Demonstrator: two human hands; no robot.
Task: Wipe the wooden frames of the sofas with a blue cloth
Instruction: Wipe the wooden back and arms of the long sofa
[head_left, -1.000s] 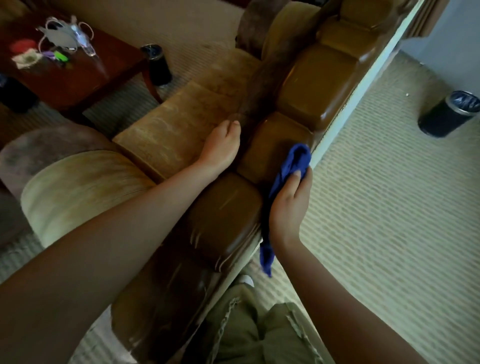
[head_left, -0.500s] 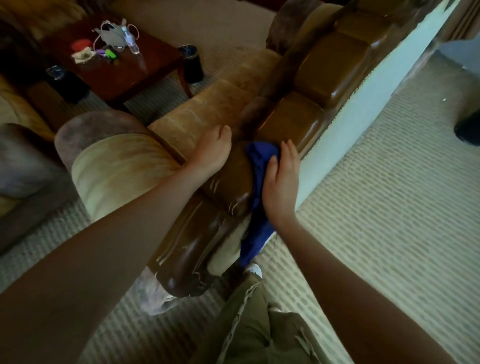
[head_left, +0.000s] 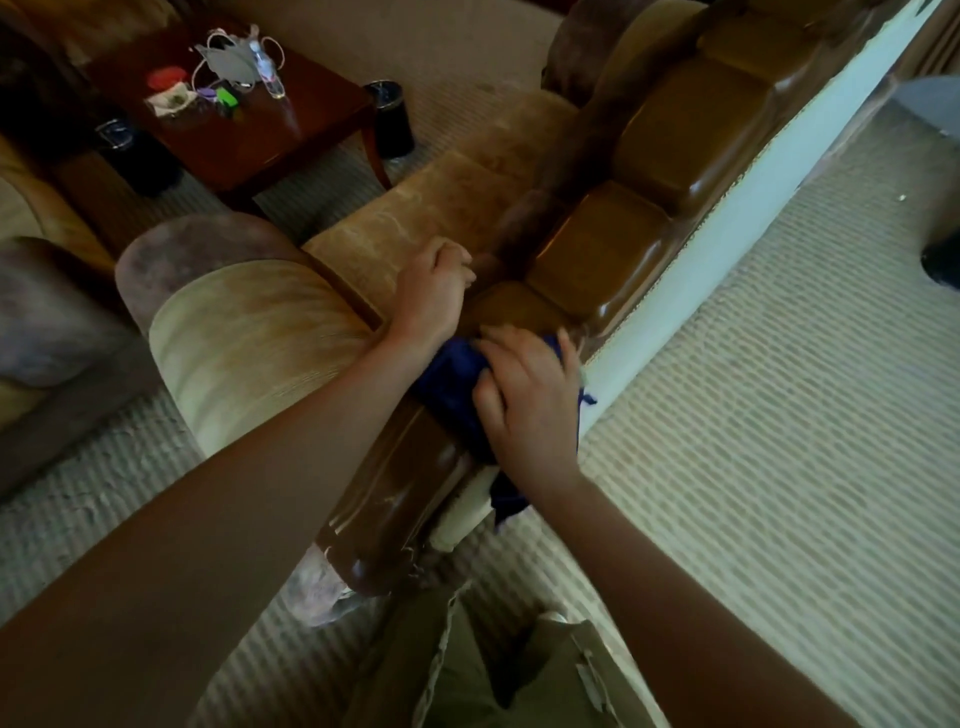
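Note:
A glossy brown wooden frame (head_left: 644, 156) runs along the top of the sofa's back, from the near corner to the upper right. The blue cloth (head_left: 452, 384) lies bunched on the frame's near section. My right hand (head_left: 530, 400) presses down on the cloth with curled fingers gripping it; a tail of cloth hangs below the hand. My left hand (head_left: 434, 293) rests on the front side of the frame at the sofa back, fingers curled loosely over the edge.
The sofa's tan seat (head_left: 431, 218) and rolled armrest (head_left: 244, 338) lie left of the frame. A dark red coffee table (head_left: 249, 130) with small items stands at the back left, a black bin (head_left: 392, 117) beside it. Beige carpet (head_left: 779, 415) spreads to the right.
My right hand has slid the cloth along the frame toward the near corner and now covers it from above. My left hand's fingers have curled.

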